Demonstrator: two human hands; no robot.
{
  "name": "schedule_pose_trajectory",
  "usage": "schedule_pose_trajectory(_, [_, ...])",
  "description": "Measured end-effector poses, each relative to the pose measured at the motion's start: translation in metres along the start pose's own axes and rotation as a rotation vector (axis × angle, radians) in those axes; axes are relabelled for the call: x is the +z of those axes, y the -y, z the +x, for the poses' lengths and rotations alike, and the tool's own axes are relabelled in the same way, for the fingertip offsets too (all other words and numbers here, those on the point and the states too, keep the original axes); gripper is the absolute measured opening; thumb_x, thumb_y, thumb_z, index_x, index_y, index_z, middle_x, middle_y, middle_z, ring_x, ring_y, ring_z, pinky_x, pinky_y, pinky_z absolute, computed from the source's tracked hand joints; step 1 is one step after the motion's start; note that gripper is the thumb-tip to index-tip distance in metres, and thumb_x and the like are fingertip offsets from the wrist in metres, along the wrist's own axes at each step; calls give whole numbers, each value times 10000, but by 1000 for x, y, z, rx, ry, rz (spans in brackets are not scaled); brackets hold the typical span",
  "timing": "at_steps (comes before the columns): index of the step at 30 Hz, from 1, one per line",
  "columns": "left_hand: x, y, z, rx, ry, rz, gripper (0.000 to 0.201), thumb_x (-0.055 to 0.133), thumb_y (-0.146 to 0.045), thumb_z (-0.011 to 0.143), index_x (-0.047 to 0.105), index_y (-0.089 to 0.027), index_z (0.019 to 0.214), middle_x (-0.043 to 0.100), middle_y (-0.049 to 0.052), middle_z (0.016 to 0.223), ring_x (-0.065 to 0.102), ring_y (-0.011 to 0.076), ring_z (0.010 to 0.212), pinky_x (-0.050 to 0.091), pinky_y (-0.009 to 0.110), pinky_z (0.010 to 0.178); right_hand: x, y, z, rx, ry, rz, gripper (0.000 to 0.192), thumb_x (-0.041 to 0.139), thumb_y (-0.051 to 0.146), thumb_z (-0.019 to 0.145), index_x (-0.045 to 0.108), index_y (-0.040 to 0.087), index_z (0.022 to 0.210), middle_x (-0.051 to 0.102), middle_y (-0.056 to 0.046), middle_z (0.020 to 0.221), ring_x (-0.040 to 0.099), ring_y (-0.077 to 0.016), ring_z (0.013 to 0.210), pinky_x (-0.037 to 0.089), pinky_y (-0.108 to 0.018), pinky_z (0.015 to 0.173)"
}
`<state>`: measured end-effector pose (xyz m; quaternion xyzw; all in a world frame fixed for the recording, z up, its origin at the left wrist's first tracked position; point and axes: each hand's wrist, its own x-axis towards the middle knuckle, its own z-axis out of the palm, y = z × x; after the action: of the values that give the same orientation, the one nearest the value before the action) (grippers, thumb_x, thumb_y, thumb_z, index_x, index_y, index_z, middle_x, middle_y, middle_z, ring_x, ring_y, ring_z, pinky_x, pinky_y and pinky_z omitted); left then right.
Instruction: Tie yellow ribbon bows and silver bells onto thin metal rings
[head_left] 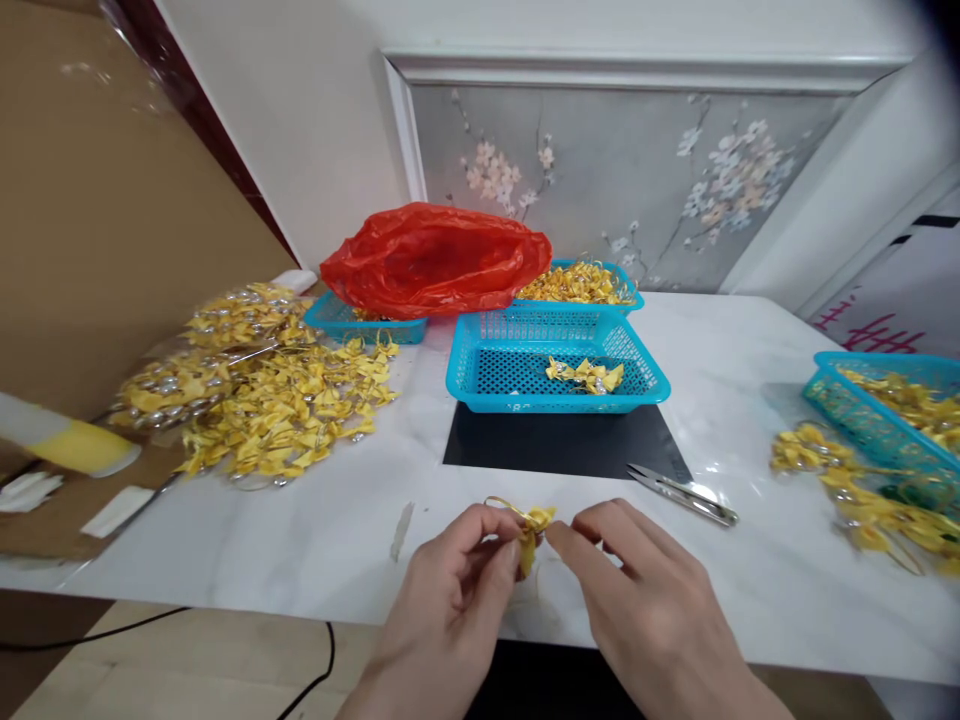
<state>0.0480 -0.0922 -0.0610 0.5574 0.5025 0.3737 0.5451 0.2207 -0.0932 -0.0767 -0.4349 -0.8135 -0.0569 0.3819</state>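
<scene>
Yellow ribbon bow (pixel 531 530) pinched, apparently, between both hands (pixel 551 590) over the table (pixel 300 540).

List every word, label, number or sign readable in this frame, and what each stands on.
None can be read.
Red strokes on the white panel at the right edge: cut off and too blurred to read.
The yellow ribbon bow between the left hand and right hand, the blue baskets and the red bag: no lettering visible.
</scene>
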Motion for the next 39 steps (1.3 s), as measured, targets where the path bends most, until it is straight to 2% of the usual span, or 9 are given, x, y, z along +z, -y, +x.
schedule_pose_trajectory(5, [1, 1, 2, -5, 23, 19, 140, 484, -299, 954, 570, -226, 870, 566, -43, 742, 516, 124, 688, 445, 220, 637, 1, -4, -1, 58, 58, 125, 297, 403, 48, 949, 665, 188, 921, 583, -43, 755, 553, -155, 631, 445, -254, 533])
schedule_pose_trajectory(10, [4, -4, 6, -35, 28, -118, 189, 519, -321, 932, 594, -201, 807, 569, -28, 773, 543, 137, 764, 504, 243, 763, 1, -7, -2, 165, 109, 313, 274, 450, 48, 930, 664, 212, 974, 602, -47, 793, 585, -157, 660, 504, -247, 562])
schedule_pose_trajectory(13, [5, -2, 7, -22, 19, -92, 160, 532, -311, 926, 617, -208, 838, 608, -18, 806, 573, 145, 788, 505, 237, 764, 4, -4, -5, 199, 118, 359, 247, 455, 72, 938, 663, 207, 943, 609, -50, 793, 598, -164, 672, 527, -267, 599])
schedule_pose_trajectory(18, [5, 1, 4, 74, 10, 96, 183, 502, -316, 946, 633, -219, 862, 650, -3, 831, 605, 157, 784, 492, 237, 728, 6, 1, -8, 195, 47, 316, 185, 483, 83, 929, 643, 173, 906, 588, -50, 741, 578, -163, 629, 519, -273, 581])
schedule_pose_trajectory(24, [3, 3, 0, 129, 26, 278, 196, 429, -325, 986, 566, -237, 878, 641, -14, 814, 595, 148, 744, 472, 245, 701, 4, 3, -9, 112, 33, 150, 236, 443, 47, 915, 644, 169, 890, 571, -47, 728, 545, -163, 617, 452, -273, 557])
schedule_pose_trajectory(27, [3, 4, 0, 83, 43, 201, 186, 408, -339, 997, 548, -248, 914, 637, -10, 872, 617, 154, 805, 502, 258, 762, 6, 2, -12, 154, 3, 118, 274, 400, 56, 924, 627, 193, 856, 556, -41, 737, 524, -168, 623, 415, -279, 554])
schedule_pose_trajectory(31, [5, 4, 3, 69, 69, 40, 201, 419, -346, 992, 549, -239, 881, 618, -5, 901, 622, 161, 852, 545, 286, 842, 7, 1, -15, 196, 66, 204, 287, 397, 59, 925, 633, 222, 925, 573, -34, 788, 540, -163, 655, 437, -268, 569])
schedule_pose_trajectory(34, [6, 2, 3, 57, 71, 13, 211, 440, -346, 982, 557, -230, 851, 595, -13, 826, 613, 162, 814, 554, 295, 843, 6, 0, -16, 219, 88, 248, 296, 405, 70, 929, 643, 238, 981, 580, -31, 806, 548, -162, 669, 456, -269, 575])
schedule_pose_trajectory(39, [7, -4, 0, 11, 69, 46, 175, 513, -352, 940, 624, -221, 902, 679, 8, 841, 657, 170, 798, 546, 261, 770, 6, 0, -18, 242, 78, 271, 300, 415, 80, 934, 667, 231, 995, 584, -42, 807, 565, -167, 674, 478, -275, 574])
